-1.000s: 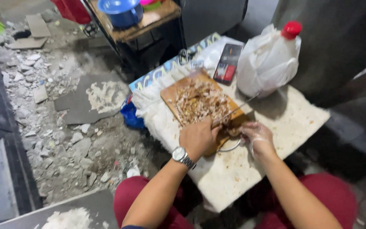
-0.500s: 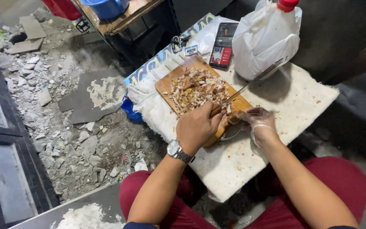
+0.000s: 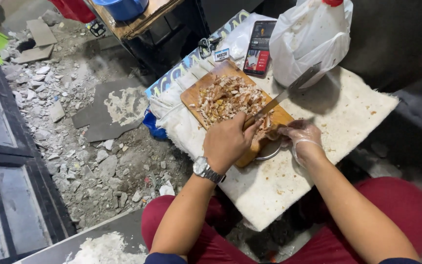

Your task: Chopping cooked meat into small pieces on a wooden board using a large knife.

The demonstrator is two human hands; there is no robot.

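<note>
Chopping best stays on the cutting board: left hand clenched around knife, gloved right hand curled at board's near edge, fingertips tucked back.

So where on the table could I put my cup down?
The bare white tabletop to the right of the cutting board, below the white plastic bag, is free. So is the near corner between the arms. The far side is crowded with the phone, bag and chopped food.
</note>
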